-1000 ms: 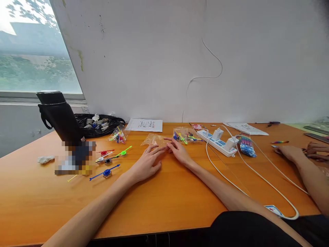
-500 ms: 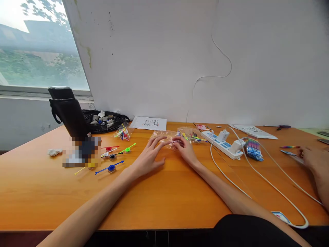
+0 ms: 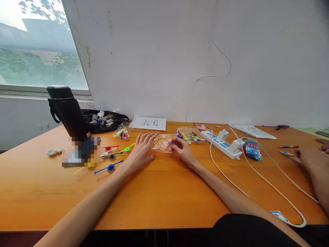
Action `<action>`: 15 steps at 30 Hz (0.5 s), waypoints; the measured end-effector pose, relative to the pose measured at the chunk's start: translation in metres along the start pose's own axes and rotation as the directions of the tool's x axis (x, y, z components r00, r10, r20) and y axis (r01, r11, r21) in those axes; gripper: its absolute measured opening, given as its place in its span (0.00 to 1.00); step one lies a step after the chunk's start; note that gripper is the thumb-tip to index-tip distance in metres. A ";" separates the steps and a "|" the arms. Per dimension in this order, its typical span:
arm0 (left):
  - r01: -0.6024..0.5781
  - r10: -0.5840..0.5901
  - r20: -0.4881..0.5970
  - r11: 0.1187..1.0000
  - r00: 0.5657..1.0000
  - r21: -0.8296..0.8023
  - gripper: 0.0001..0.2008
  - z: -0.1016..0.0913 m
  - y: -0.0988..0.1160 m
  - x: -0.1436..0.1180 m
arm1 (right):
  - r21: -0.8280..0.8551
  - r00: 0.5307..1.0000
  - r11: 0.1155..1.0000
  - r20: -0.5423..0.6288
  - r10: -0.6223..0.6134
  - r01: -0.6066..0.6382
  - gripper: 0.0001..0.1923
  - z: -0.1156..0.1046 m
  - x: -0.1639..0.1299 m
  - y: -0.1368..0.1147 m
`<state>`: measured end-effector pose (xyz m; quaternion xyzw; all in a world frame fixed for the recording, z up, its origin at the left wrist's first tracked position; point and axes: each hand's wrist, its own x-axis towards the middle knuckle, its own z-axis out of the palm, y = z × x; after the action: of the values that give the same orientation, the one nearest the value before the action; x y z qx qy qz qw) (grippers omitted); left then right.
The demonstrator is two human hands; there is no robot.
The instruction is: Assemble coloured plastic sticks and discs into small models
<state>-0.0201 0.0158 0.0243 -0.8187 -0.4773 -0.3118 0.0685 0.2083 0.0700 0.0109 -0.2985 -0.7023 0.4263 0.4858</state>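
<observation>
A clear plastic bag (image 3: 162,143) lies flat on the table, with no contents that I can make out. Its right edge is pinched between the thumb and fingers of my right hand (image 3: 182,147). My left hand (image 3: 141,150) is open, fingers stretched out and thumb apart, just left of the bag. Beside that hand lie several arrow spinners: a blue spinner (image 3: 111,167), a green spinner (image 3: 127,149), a red spinner (image 3: 108,148), plus black, white and yellow ones. Behind my right hand rests another clear bag (image 3: 189,134) holding colourful spinners.
A white power strip (image 3: 223,144) with chargers and looping cables lies to the right, near a packet of rainbow pens (image 3: 253,148). At left stand a black bottle (image 3: 68,113) and a black trash bag (image 3: 105,121). A co-worker's hand (image 3: 312,164) is at far right.
My left hand has drawn back to the left, away from the plastic bag, uncovering it. My right hand keeps its pinch on the bag's edge and has barely moved.
</observation>
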 end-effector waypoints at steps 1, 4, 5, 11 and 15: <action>0.011 -0.011 -0.001 1.000 1.000 -0.001 0.45 0.000 -0.002 0.000 | -0.001 1.000 1.000 -0.005 -0.001 0.001 0.07 0.000 0.000 -0.001; 0.028 -0.028 -0.008 1.000 1.000 -0.005 0.43 -0.001 -0.006 -0.001 | -0.002 1.000 1.000 0.002 -0.005 0.005 0.06 0.000 0.000 -0.003; 0.030 -0.030 -0.012 1.000 0.999 -0.003 0.43 -0.001 -0.007 -0.001 | -0.005 1.000 1.000 0.008 -0.011 0.011 0.06 0.000 0.000 -0.003; 0.056 -0.056 -0.008 0.998 0.998 0.039 0.40 -0.003 -0.012 0.001 | 0.006 0.999 1.000 0.034 -0.018 0.017 0.06 0.001 0.000 -0.005; 0.062 -0.062 -0.002 0.997 0.998 0.050 0.38 -0.001 -0.016 0.001 | 0.011 0.999 1.000 0.033 -0.020 0.020 0.06 0.002 0.000 -0.005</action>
<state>-0.0333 0.0247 0.0231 -0.8015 -0.5101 -0.3018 0.0795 0.2070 0.0670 0.0146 -0.2818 -0.7110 0.4300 0.4797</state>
